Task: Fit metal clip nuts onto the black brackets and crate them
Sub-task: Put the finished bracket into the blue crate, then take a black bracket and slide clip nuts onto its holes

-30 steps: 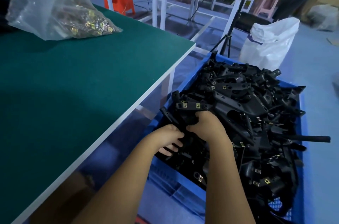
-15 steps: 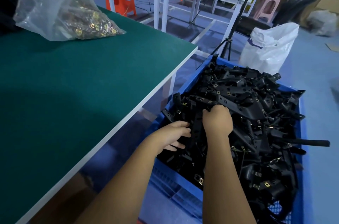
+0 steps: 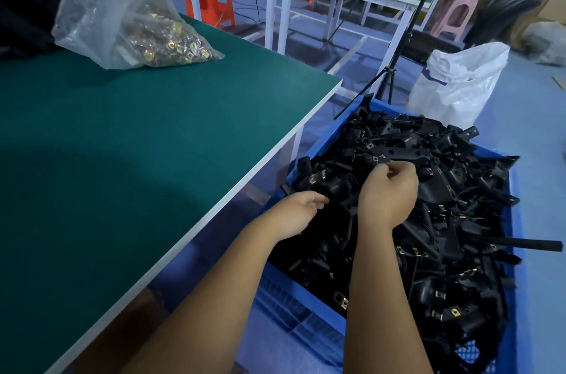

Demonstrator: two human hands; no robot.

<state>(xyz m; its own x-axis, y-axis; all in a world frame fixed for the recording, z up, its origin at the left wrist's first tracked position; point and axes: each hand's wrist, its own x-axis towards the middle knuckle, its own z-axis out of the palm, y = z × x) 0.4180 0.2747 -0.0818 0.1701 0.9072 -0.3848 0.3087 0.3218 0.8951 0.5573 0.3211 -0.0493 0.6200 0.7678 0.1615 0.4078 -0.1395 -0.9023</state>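
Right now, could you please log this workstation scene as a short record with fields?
crate: blue crate on the floor beside the table, heaped with black brackets
table: green table holding a clear bag of clip nuts
left hand: left hand reaching into the pile, fingers curled
right hand: right hand over the pile, fingertips pinched together

A green-topped table (image 3: 153, 140) bears a clear bag of clip nuts (image 3: 144, 21).
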